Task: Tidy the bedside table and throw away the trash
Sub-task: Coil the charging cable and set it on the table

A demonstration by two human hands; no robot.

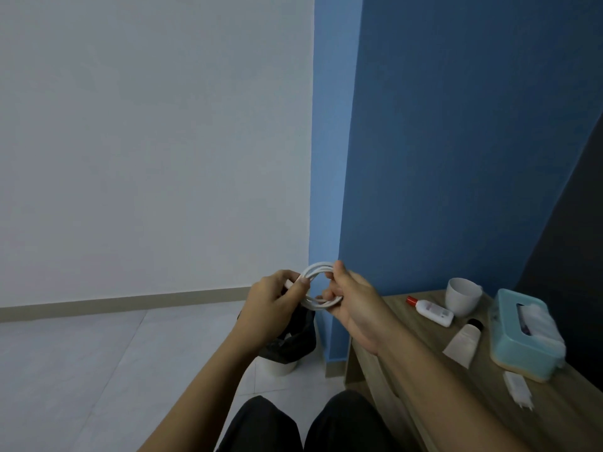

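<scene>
Over on the left, the floor runs bare to the white wall, and then we reach the action: the left hand [277, 296] pinches one side of a white charging cable [321, 287] that is wound into a neat ring, thumb and fingers closed tight on the strands, presumably so the loops cannot spring apart. The right hand [350, 300] clamps the opposite side of the coil, fingers curled through it — both hands hold it up in mid-air, away from the table, which reads as bundling rather than binning. Directly below the hands stands a white wastebasket [287, 350] with a black liner, on the floor just beside the table's left end, handy for trash. Moving right, the wooden bedside table [424, 380] carries a red-capped white bottle [430, 310] lying flat, a white cup [463, 296] upright behind it, a cream tube [465, 342], a teal tissue box [525, 334] and, nearest us, a white charger plug [518, 391] — likely the cable's partner.
</scene>
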